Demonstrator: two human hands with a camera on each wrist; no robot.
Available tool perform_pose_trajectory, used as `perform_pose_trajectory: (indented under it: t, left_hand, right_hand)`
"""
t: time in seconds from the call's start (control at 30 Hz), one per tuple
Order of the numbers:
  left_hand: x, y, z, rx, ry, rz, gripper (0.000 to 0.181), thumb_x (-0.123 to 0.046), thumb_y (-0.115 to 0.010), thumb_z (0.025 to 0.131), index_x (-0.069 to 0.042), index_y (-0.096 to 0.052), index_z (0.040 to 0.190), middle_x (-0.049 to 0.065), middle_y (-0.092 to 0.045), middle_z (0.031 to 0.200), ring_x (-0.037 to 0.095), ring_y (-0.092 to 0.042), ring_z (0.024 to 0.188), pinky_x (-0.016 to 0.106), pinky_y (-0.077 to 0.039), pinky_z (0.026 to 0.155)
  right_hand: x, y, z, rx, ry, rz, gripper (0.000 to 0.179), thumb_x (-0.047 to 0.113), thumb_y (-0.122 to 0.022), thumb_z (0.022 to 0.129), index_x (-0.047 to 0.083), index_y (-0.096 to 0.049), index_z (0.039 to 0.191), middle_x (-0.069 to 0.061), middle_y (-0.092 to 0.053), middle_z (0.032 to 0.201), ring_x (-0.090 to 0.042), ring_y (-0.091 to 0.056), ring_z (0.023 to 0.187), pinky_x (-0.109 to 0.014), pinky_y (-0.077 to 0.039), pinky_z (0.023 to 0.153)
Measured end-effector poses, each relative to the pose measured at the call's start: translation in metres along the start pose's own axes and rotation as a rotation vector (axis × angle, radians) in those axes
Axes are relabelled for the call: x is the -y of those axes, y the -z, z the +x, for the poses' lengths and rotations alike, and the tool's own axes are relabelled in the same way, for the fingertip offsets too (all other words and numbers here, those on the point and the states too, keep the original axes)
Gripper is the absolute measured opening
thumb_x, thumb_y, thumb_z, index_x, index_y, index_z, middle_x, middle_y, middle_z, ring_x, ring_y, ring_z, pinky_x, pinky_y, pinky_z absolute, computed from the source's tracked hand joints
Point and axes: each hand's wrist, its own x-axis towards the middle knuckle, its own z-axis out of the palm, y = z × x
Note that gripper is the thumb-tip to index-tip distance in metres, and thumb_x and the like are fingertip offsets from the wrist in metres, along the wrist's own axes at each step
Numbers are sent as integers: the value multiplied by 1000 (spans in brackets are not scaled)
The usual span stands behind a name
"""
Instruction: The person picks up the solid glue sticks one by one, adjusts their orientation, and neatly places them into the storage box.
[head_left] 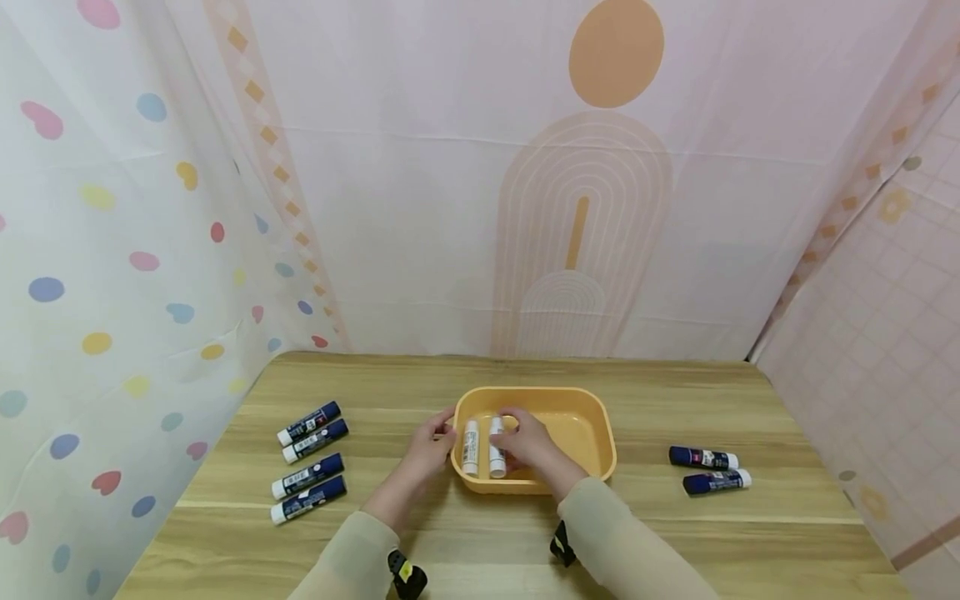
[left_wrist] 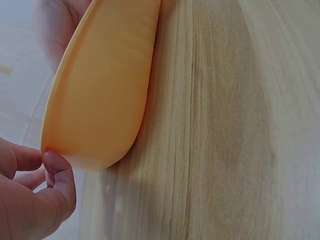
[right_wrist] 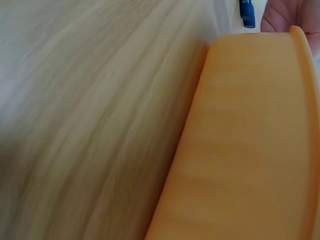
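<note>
A yellow-orange plastic tub (head_left: 573, 446) sits on the table. Its left rim is pinched between the thumb and fingers of my left hand (head_left: 429, 446), which also shows in the left wrist view (left_wrist: 37, 195). Inside the tub, at its left end, lie two white glue sticks side by side. One glue stick (head_left: 470, 447) lies untouched nearest the left wall. My right hand (head_left: 531, 439) reaches over the near rim and holds the other glue stick (head_left: 497, 454); part of that stick is hidden by the fingers. The right wrist view shows mostly the tub's outer wall (right_wrist: 245, 135).
Several glue sticks with dark blue labels and white ends lie in pairs at the left, among them an upper one (head_left: 309, 423) and a lower one (head_left: 309, 500). Two more, a back one (head_left: 703, 458) and a front one (head_left: 717, 482), lie at the right. Curtains surround the table (head_left: 637, 550).
</note>
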Motion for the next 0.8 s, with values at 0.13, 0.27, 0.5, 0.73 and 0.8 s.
perform_pose_trajectory:
  t: [0.13, 0.27, 0.5, 0.73, 0.8]
  left_hand:
    - [-1, 0, 0, 4, 4, -7, 43, -2, -45, 97, -5, -45, 140, 10, -46, 100, 14, -46, 75, 24, -43, 58]
    - [0, 1, 1, 4, -3, -5, 44, -1, -45, 96, -5, -45, 140, 10, -46, 100, 14, -47, 75, 23, -44, 58]
    - [0, 1, 1, 3, -9, 18, 44, -1, -45, 96, -4, -45, 139, 10, -47, 99, 14, -47, 75, 22, -43, 56]
    - [0, 1, 0, 7, -20, 23, 43, -1, -45, 96, -3, -45, 139, 10, -48, 98, 14, -47, 75, 23, -43, 57]
    - [0, 1, 0, 4, -13, 22, 43, -1, -45, 96, -4, -45, 139, 10, -48, 99, 14, -47, 75, 23, -43, 57]
  right_hand:
    - [-1, -7, 4, -19, -5, -56, 49, 11, -67, 87, 8, -49, 133, -20, -58, 105, -21, -60, 63, -31, -53, 50]
    - [0, -12, 7, -30, 16, -120, 48, 11, -68, 86, 7, -51, 131, -22, -57, 115, -20, -59, 63, -29, -52, 49]
    - [3, -20, 9, -44, 25, -169, 53, 11, -71, 84, 7, -51, 132, -19, -58, 111, -18, -57, 63, -27, -49, 49]
    - [7, -21, 9, -52, 14, -247, 54, 13, -73, 82, 8, -52, 131, -17, -57, 120, -20, -57, 79, -28, -50, 59]
    - [8, -21, 7, -43, 17, -247, 54, 12, -72, 82, 7, -52, 132, -17, -56, 123, -20, -56, 81, -28, -50, 60]
